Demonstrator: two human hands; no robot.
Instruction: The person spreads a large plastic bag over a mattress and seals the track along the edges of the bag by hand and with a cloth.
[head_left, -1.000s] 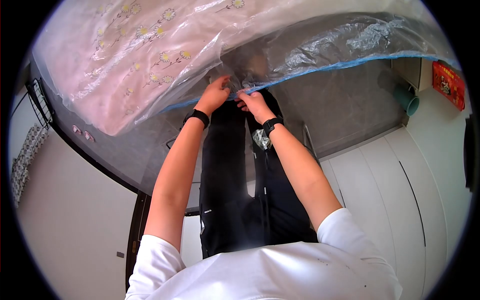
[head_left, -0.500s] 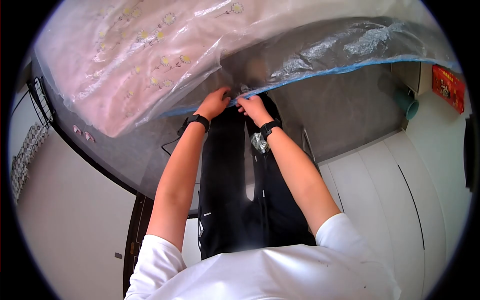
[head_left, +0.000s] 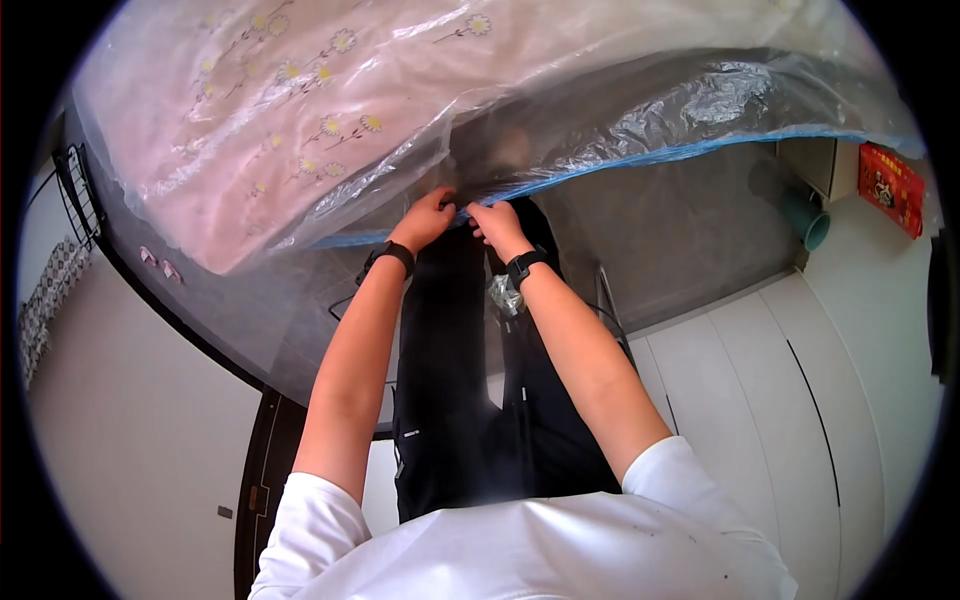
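Note:
A large clear plastic bag (head_left: 690, 105) with a blue edge strip (head_left: 600, 165) spreads across the top of the view. Inside it lies pink bedding (head_left: 240, 150) printed with daisies. My left hand (head_left: 427, 219) is closed on the bag's edge near the middle. Just right of it, my right hand (head_left: 497, 226) pinches the blue strip between thumb and fingers. Both wrists wear black bands. A small crumpled clear wrapper (head_left: 505, 295) shows beside my right wrist, over the dark trousers.
White cabinet doors (head_left: 745, 400) stand at the lower right. Further up are a green bin (head_left: 808, 225) and a red printed package (head_left: 890, 188). At the left are a black wire rack (head_left: 78, 195), small pink slippers (head_left: 160, 265) and a pale door (head_left: 140, 400).
Both hands have moved slightly down in the view with the bag's edge. The fingers of my left hand, more spread earlier, have closed in, and the blue strip sits lower.

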